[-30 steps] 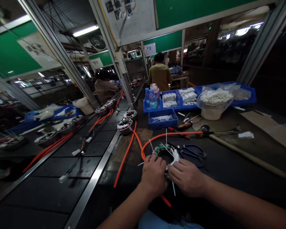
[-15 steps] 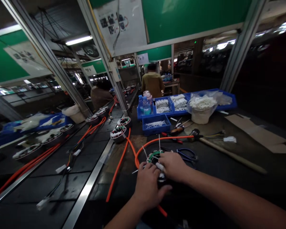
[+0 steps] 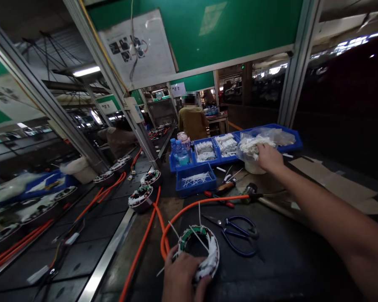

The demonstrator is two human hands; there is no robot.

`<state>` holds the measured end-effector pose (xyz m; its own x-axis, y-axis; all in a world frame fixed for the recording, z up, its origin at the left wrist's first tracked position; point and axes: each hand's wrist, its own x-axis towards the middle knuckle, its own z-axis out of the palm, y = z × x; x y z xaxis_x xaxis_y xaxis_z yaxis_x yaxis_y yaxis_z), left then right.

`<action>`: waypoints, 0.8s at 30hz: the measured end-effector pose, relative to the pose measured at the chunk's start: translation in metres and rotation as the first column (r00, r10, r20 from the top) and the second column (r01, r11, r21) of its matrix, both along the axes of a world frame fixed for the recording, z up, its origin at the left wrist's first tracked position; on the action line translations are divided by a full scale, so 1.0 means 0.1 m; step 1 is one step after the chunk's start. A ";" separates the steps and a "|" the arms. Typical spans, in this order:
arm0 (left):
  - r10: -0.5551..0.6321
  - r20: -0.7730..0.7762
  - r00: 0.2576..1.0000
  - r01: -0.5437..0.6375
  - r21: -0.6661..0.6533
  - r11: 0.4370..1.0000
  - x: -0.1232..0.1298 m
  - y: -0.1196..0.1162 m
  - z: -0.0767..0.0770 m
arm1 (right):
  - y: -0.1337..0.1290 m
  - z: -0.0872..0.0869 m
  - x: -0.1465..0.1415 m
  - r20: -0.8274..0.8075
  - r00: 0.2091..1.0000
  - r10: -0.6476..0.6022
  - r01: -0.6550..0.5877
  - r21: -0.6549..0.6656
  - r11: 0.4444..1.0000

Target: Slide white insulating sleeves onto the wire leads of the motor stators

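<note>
Print on the white paper sheet (image 3: 151, 46) is unreadable. My left hand (image 3: 181, 274) clasps a green-and-white ring-shaped part (image 3: 212, 251) on the black tabletop (image 3: 271, 268); my right hand (image 3: 269, 158) touches white pieces (image 3: 249, 144) in clear plastic (image 3: 243, 157), grip unclear.

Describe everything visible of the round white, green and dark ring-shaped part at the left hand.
The white, green and dark ring-shaped part sits on the flat dark work surface, its opening facing up. Green shows along the far inner edge; white, cloth-like wrapping covers the right side. Thin white plastic-looking strips stick out at the far and left sides. The bare left hand covers its near-left part and appears to grip it.
</note>
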<state>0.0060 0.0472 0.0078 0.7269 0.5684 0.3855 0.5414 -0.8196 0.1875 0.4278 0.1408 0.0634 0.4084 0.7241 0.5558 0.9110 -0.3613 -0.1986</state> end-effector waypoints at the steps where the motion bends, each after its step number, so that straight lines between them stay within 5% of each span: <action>1: -0.015 0.009 1.000 0.014 0.019 1.000 0.00 0.01 -0.05 | 0.03 0.00 0.04 0.043 0.999 0.009 -0.008 -0.016 1.000; 6: 0.011 0.046 0.999 -0.012 0.025 1.000 -0.03 0.08 -0.17 | 0.06 -0.07 0.15 0.200 0.977 0.070 -0.056 -0.074 0.996; 12: -0.003 -0.025 1.000 0.001 -0.086 0.996 -0.02 0.08 0.00 | -0.01 -0.10 0.26 0.255 0.959 0.125 -0.107 -0.082 0.991; 16: -0.021 -0.025 0.999 0.017 -0.155 0.988 0.01 0.04 0.11 | -0.09 0.04 0.10 0.103 0.981 0.167 -0.176 0.089 0.980; 20: 0.056 0.005 0.998 -0.054 -0.178 0.983 0.05 -0.10 0.14 | -0.59 0.06 -0.52 -0.165 0.882 0.442 -0.383 0.299 0.874; 22: 0.093 0.037 0.995 -0.087 -0.153 0.984 0.07 -0.17 0.12 | -1.04 -0.09 -0.96 -0.269 0.743 0.614 -0.542 0.297 0.786; 24: 0.100 0.069 0.993 -0.091 -0.126 0.988 0.07 -0.22 0.08 | -1.54 -0.35 -1.36 -0.315 0.555 0.770 -0.710 0.303 0.636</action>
